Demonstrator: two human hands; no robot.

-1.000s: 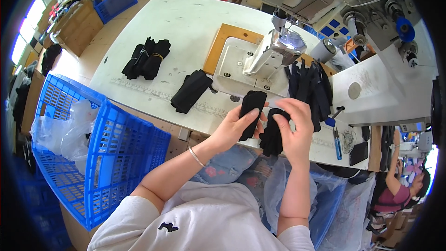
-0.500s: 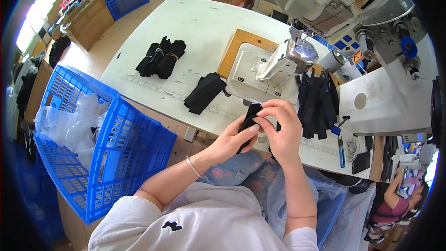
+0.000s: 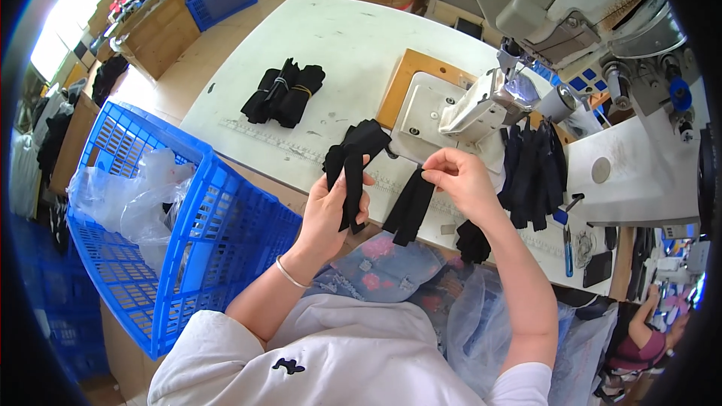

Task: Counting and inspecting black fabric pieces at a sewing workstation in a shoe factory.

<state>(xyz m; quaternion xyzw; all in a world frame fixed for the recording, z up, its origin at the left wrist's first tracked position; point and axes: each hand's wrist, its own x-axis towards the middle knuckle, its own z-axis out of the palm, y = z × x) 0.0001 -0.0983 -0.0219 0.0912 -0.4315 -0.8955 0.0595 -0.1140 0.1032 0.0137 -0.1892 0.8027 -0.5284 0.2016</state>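
My left hand (image 3: 325, 214), closed, grips a black fabric strip (image 3: 351, 192) that hangs between its fingers. Just beyond it, a stack of black strips (image 3: 367, 137) lies on the white table and partly overlaps it in view. My right hand (image 3: 465, 183) pinches the upper end of another black fabric strip (image 3: 409, 207), which looks folded double and dangles over the table's front edge. Below my right wrist, a bunched black fabric piece (image 3: 472, 242) rests at that edge. Farther left lie black bundles (image 3: 283, 94) tied with bands.
A sewing machine (image 3: 481, 109) stands at the right of the table (image 3: 316, 37). Black strips (image 3: 532, 173) hang beside it. Blue-handled tool (image 3: 568, 250) and dark phone (image 3: 598, 269) lie at right. A blue crate (image 3: 188, 248) holding clear plastic stands left. Another person (image 3: 639, 346) is far right.
My hands have moved apart from one shared black piece. The left went leftward with one strip, the right holds another hanging down. The view has shifted slightly.
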